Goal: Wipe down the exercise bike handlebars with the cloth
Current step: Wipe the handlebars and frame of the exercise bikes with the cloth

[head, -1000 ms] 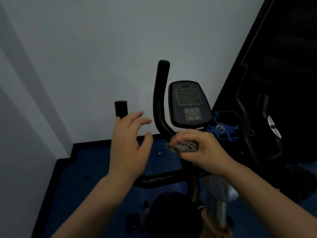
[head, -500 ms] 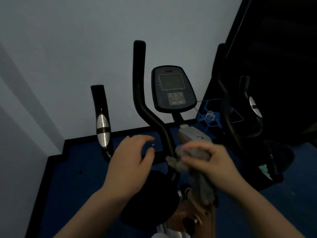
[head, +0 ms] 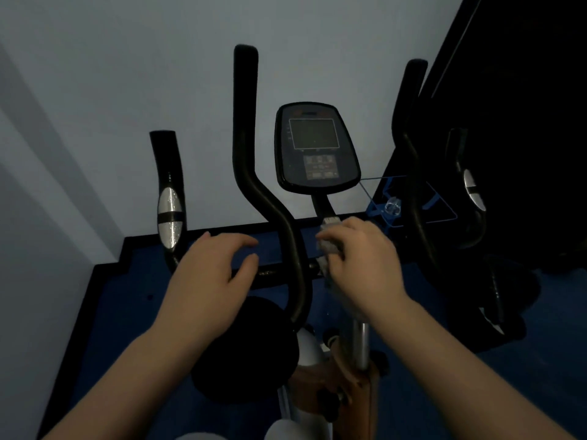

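The exercise bike's black handlebars fill the middle of the view: a tall left bar (head: 246,128), a short outer left grip (head: 168,192) with a silver sensor pad, and a right bar (head: 409,147). A low crossbar (head: 270,274) joins them. My right hand (head: 365,265) is shut on a grey cloth (head: 330,249), pressed at the centre where the crossbar meets the console stem. My left hand (head: 216,274) hovers over the crossbar's left part with fingers spread, holding nothing.
The console (head: 317,147) with its dark screen stands above my right hand. A pale wall is behind, and blue floor (head: 127,312) lies below. A dark panel (head: 524,122) and a far right grip (head: 473,192) crowd the right side.
The view has tilted, so the bars sit higher and larger. My right hand with the cloth moved up toward the console stem. My left hand stays open over the crossbar.
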